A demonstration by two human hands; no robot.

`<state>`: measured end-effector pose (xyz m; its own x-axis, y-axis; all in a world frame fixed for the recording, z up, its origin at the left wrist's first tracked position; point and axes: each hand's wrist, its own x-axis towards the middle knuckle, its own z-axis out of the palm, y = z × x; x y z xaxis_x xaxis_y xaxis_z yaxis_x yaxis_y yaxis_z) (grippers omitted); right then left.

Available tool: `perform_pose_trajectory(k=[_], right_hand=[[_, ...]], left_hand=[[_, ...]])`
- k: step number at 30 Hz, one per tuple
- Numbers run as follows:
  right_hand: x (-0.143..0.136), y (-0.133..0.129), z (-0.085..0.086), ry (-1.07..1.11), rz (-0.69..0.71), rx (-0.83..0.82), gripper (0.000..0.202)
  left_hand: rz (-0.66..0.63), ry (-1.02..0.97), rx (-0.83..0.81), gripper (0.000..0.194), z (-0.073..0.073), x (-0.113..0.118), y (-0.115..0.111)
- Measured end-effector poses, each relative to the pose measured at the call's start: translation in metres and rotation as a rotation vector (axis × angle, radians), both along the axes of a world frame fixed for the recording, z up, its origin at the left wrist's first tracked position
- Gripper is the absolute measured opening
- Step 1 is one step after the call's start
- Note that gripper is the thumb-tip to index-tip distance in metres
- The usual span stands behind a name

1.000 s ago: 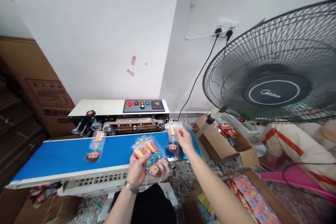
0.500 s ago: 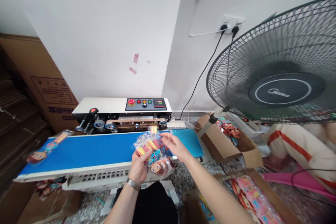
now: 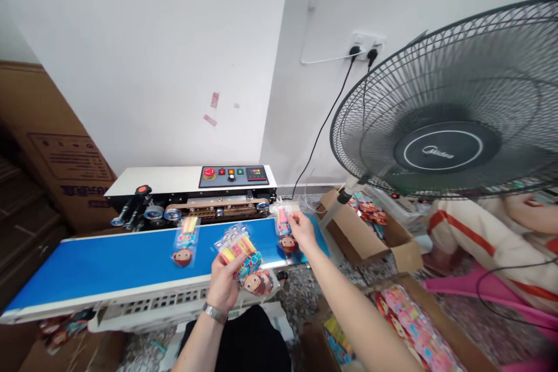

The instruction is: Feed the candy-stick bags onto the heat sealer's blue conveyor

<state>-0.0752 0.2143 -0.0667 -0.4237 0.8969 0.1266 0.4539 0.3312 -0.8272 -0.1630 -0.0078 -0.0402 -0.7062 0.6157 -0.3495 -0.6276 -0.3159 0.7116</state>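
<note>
My left hand [image 3: 224,285] is closed on a fanned bundle of clear packets [image 3: 246,253], each with a brown cartoon face and pink or yellow pieces inside. The bundle is held above the front edge of a blue conveyor belt [image 3: 122,261]. To its right, my right hand [image 3: 304,233] pinches the upper part of a single packet [image 3: 286,244] at the belt's right end, close to the sealing machine's rollers. Another packet [image 3: 183,257] lies upright on the belt, left of the bundle. Behind the belt stands the white band sealer [image 3: 148,179] with its control panel.
A large fan [image 3: 440,148] stands at the right. Open cartons [image 3: 407,258] with colourful packets are on the floor beside it, and another carton [image 3: 96,351] sits under the belt's left end. At far right, a seated person's leg [image 3: 462,238] shows.
My right hand has moved from the bundle to the right and now holds one packet. The packet at the belt's left end is gone from there; one now lies mid-belt. The view has shifted slightly.
</note>
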Motion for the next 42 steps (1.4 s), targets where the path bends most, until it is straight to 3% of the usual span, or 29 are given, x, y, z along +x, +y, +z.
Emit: perform_pose_trajectory(k=[4, 9, 11, 14, 16, 18, 21, 26, 30, 34, 38, 40, 42], right_hand=[[-0.019, -0.002, 0.003, -0.061, -0.005, 0.010, 0.016], [-0.033, -0.017, 0.025, -0.072, 0.065, 0.050, 0.019], [-0.030, -0.032, 0.035, 0.012, 0.188, 0.022, 0.023], [-0.018, -0.062, 0.047, 0.147, 0.494, -0.112, 0.022], [-0.011, -0.080, 0.052, 0.156, 0.594, -0.139, 0.019], [-0.006, -0.090, 0.053, 0.162, 0.576, -0.093, 0.019], [-0.002, -0.086, 0.047, 0.215, 0.427, -0.027, 0.021], [0.005, -0.040, 0.027, 0.104, 0.103, 0.051, 0.023], [0.004, -0.009, 0.015, -0.130, -0.033, 0.112, 0.020], [-0.015, -0.001, 0.013, -0.184, 0.005, 0.120, 0.016], [-0.031, -0.016, 0.022, -0.161, 0.096, 0.138, 0.017], [-0.030, -0.032, 0.029, -0.058, 0.208, 0.102, 0.025], [-0.024, -0.051, 0.038, 0.078, 0.398, -0.034, 0.028]], left_hand=[[-0.005, 0.006, -0.002, 0.043, 0.000, 0.000, 0.000], [-0.008, 0.018, 0.016, 0.044, 0.004, 0.001, 0.002], [-0.016, 0.024, 0.028, 0.044, 0.004, 0.001, 0.003], [-0.020, 0.048, 0.043, 0.044, 0.002, 0.001, 0.004], [-0.015, 0.064, 0.046, 0.044, 0.001, 0.003, 0.004], [-0.011, 0.077, 0.044, 0.044, 0.001, 0.004, 0.004], [0.011, 0.081, 0.031, 0.042, 0.001, 0.005, 0.005], [0.037, 0.067, -0.032, 0.039, -0.005, 0.002, 0.004], [0.032, 0.059, -0.021, 0.041, -0.008, 0.002, 0.003], [0.000, 0.027, -0.025, 0.043, -0.006, 0.004, 0.003], [-0.011, 0.038, -0.012, 0.043, -0.002, 0.007, 0.004], [-0.017, 0.046, 0.013, 0.042, 0.000, 0.007, 0.004], [-0.030, 0.053, 0.050, 0.041, 0.001, 0.008, 0.004]])
